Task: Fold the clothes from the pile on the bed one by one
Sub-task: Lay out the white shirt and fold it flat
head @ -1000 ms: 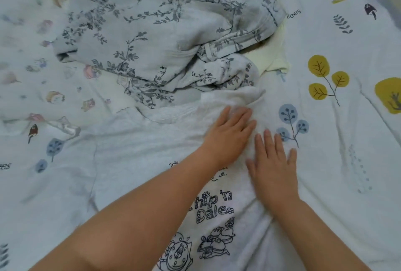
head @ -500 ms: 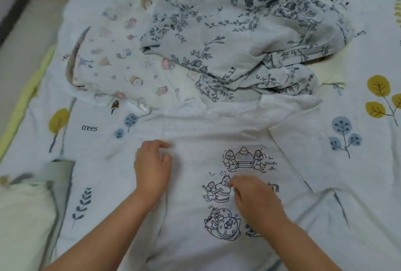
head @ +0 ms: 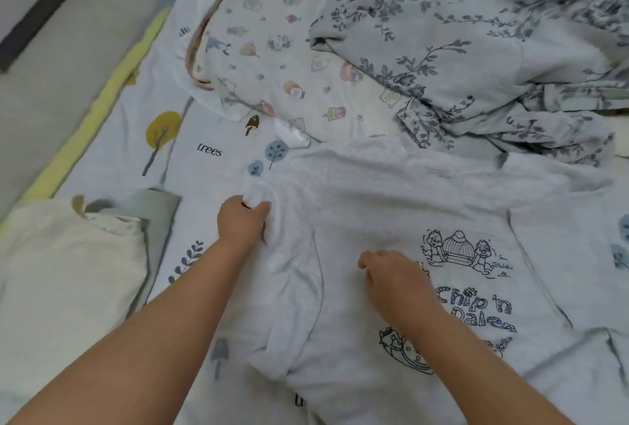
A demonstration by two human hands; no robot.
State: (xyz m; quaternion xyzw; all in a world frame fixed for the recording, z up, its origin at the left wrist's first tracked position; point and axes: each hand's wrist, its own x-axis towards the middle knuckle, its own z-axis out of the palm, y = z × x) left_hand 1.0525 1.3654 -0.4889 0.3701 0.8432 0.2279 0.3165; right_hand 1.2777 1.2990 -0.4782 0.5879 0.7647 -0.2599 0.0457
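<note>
Left hand [head: 242,220]: pinches the shirt's [head: 374,206] bunched sleeve.
Right hand [head: 394,280]: curled fingers resting on shirt front.

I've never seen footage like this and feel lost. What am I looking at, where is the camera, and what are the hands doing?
No machine here: a person wears a camera on the head, looking down at their own bare arms. On the bed sheet lies a white Chip 'n Dale shirt, spread flat. Beyond it sits the pile: a floral garment and a cartoon-print garment. The left hand pinches the shirt's sleeve edge in its grip. The right hand rests curled on the shirt's front; whether it holds cloth is unclear.
</note>
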